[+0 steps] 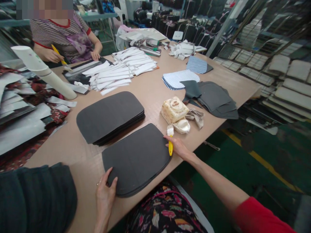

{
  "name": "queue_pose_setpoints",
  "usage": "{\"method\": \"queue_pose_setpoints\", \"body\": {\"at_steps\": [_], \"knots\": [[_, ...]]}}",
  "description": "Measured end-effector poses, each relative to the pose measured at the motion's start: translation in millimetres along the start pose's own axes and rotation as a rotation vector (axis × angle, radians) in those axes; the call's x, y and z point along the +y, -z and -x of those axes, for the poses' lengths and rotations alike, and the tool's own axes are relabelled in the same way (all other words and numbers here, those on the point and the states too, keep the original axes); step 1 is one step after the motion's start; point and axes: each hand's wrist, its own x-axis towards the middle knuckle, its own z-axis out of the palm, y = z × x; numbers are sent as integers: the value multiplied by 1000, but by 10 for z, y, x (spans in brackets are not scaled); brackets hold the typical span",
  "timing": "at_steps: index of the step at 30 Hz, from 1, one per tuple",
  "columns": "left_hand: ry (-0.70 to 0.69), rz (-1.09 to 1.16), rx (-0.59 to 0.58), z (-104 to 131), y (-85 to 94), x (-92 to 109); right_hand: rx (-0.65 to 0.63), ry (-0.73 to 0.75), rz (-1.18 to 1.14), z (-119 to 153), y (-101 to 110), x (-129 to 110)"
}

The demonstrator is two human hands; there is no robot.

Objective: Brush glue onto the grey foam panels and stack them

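Directly before me lies a stack of dark grey rounded panels [137, 158]. My left hand [106, 189] rests at its near left corner, thumb and fingers apart, touching the edge. At the stack's right edge, my right hand [178, 147] holds a brush [170, 148] with a yellow handle, its whitish bristles pointing away from me. Some of the right fingers also touch the panel edge. Just beyond the brush sits a crusted, cream-coloured container [175, 109]. A second stack of dark grey panels [110, 115] lies farther back on the left.
More dark pieces [216, 100] and striped blue-white pieces [179, 79] lie at the right. White strips [123, 68] spread across the table [155, 85]. Opposite, a co-worker's hand [54, 55] holds a yellow-handled brush. Dark fabric pieces [39, 197] sit near left. Racks [279, 77] stand right.
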Motion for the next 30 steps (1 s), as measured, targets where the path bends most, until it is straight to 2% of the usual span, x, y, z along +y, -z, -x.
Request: {"method": "queue_pose_setpoints", "body": {"at_steps": [8, 15, 22, 27, 30], "knots": [[6, 3, 9, 3, 27, 25, -8, 5, 40, -6, 6, -13], [-65, 28, 28, 0, 9, 9, -2, 34, 102, 26, 10, -49], [-124, 55, 45, 112, 3, 79, 60, 58, 212, 81, 1, -145], [-126, 61, 41, 168, 11, 109, 12, 172, 51, 147, -149, -282], [-142, 82, 29, 182, 22, 107, 22, 162, -12, 178, -192, -282]]}}
